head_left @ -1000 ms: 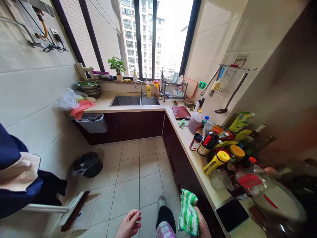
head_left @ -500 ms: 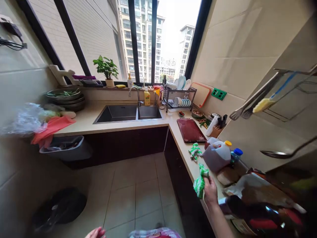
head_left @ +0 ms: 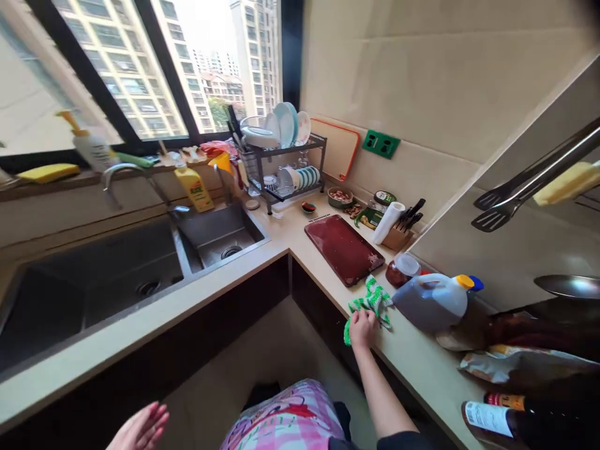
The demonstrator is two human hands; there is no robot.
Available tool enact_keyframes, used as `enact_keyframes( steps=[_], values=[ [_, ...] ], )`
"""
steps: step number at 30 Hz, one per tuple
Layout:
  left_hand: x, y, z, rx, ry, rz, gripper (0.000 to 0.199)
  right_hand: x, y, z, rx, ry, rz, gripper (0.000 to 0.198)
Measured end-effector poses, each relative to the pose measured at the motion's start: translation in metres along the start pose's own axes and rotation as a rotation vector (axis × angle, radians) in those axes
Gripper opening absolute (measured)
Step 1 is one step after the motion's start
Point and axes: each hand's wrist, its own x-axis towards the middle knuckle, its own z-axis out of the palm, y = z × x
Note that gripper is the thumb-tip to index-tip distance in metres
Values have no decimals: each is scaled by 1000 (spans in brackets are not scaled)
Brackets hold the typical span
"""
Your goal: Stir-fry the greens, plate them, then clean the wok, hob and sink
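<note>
My right hand (head_left: 362, 327) is closed on a green-and-white striped cloth (head_left: 348, 332) at the counter's front edge. A second cloth (head_left: 379, 294) of the same pattern lies crumpled just beyond, against the hand; where one ends and the other begins is hard to make out. The dark red cutting board (head_left: 344, 249) rests flat on the counter just past the cloths. Low in the view, my left hand (head_left: 143, 426) hangs in the air with its fingers stretched out, holding nothing.
Right of the cloths stand a jug with a yellow cap (head_left: 434, 303), a lidded jar (head_left: 402, 270) and a knife block (head_left: 398, 236). A dish rack (head_left: 288, 150) fills the corner. The double sink (head_left: 182, 250) is at left, and bottles (head_left: 490, 420) lie at lower right.
My view has turned right and come closer to the counter corner. My right hand has carried its cloth forward to the one on the counter. My left hand shows more fully.
</note>
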Motion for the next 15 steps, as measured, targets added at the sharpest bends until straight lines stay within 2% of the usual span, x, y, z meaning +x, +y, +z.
enact_keyframes(
  steps=[1, 3, 5, 6, 7, 8, 11, 13, 15],
  values=[
    [13, 44, 20, 92, -64, 71, 40, 3, -13, 10, -52, -6, -7, 35],
    [30, 119, 75, 265, -263, 219, 36, 10, -34, 26, -173, -25, -30, 36],
    [37, 174, 145, 520, -436, 424, 43, 14, -45, 35, -244, -34, -40, 36],
    [38, 194, 184, 569, -487, 470, 44, 15, -47, 37, -252, -33, -43, 36],
    [40, 211, 224, 624, -551, 522, 43, 15, -47, 39, -245, -32, -48, 36],
    [42, 224, 264, 811, -595, 680, 40, 15, -44, 41, -225, -28, -53, 36],
    [50, 258, 380, 924, -607, 857, 25, 12, -25, 46, -97, 37, -19, 40],
    [57, 279, 449, 974, -580, 937, 24, 11, -8, 52, -31, 120, 75, 39],
    [65, 301, 508, 1035, -557, 993, 29, 13, 9, 58, -37, 189, 234, 36]
  ],
)
